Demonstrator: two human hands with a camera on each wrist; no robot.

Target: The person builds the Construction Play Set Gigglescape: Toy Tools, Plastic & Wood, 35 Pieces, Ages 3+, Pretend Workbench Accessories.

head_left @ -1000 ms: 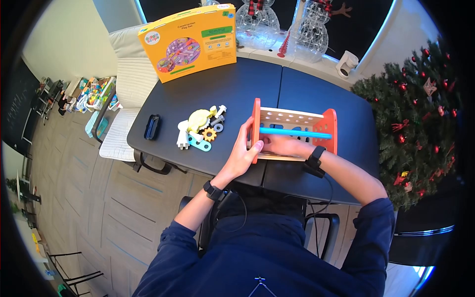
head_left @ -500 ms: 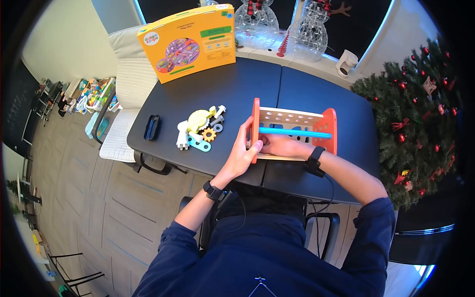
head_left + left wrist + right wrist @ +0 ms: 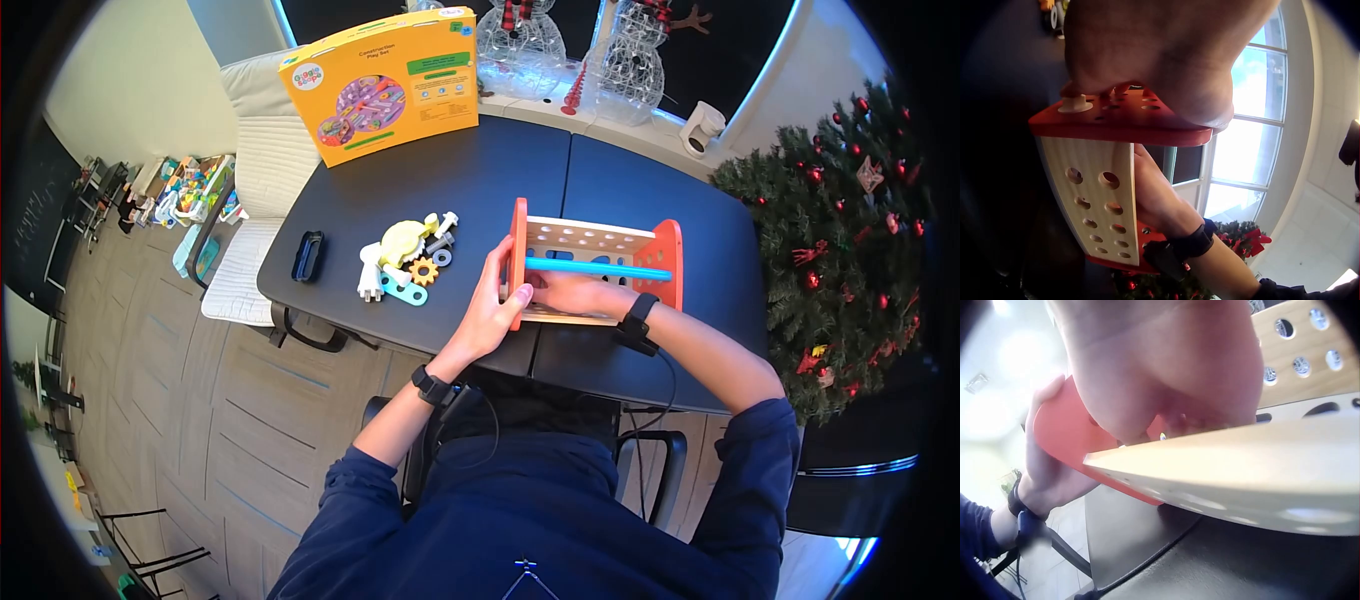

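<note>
A wooden toy toolbox (image 3: pixel 590 236) with a blue rod handle (image 3: pixel 600 268) stands on the table. My left hand (image 3: pixel 490 308) grips its left orange-red end panel (image 3: pixel 517 225), palm outside and thumb at the near edge. In the left wrist view a cream flanged peg (image 3: pixel 1075 105) sits on that panel's outer face, right by the left fingers. My right hand (image 3: pixel 575 293) reaches under the rod into the toolbox, up against the inner side of the same panel. Its fingertips are hidden, and I cannot tell what they hold.
Left of the toolbox lies a pile of toy parts, with an orange gear (image 3: pixel 424 271) and a light-blue holed strip (image 3: pixel 404 291). A dark case (image 3: pixel 309 257) lies near the table's left edge. A yellow box (image 3: pixel 400 90) stands at the back; a decorated tree (image 3: pixel 830 250) is to the right.
</note>
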